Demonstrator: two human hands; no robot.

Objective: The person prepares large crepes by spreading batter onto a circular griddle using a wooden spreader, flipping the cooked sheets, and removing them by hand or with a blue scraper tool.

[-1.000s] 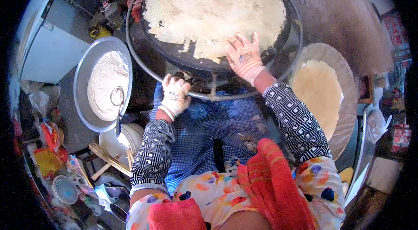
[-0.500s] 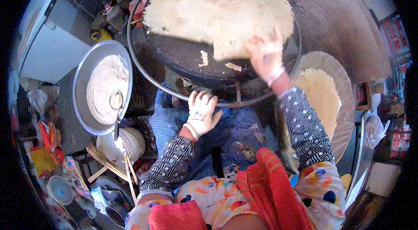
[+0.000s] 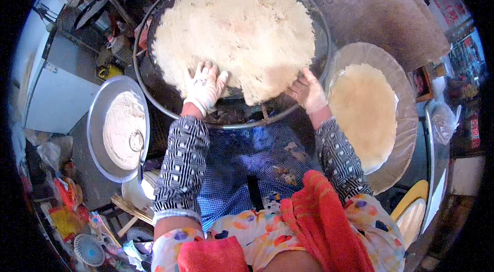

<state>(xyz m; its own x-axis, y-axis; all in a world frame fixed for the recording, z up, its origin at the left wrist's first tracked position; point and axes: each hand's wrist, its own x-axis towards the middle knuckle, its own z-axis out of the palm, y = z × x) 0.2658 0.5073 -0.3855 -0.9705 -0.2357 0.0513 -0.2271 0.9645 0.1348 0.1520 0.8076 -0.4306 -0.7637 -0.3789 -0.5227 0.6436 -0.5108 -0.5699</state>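
A large, thin, pale pancake with ragged edges covers most of the round dark griddle, which sits inside a metal ring. My left hand, in a thin whitish glove, lies with spread fingers on the pancake's near left edge. At the near right edge is my right hand, also gloved. Its thumb points up and its other fingers stretch toward the pancake's rim; whether they reach under it I cannot tell. A tongue of pancake hangs toward me between the hands.
On the left stands a metal basin of pale batter or flour with a ladle in it. To the right, a round tray lined with clear sheeting bears finished pancakes. A hand broom lies lower left.
My left hand has left the metal ring and moved onto the pancake. The pancake has come nearer, covering griddle that was bare. My right hand has dropped to its near right edge.
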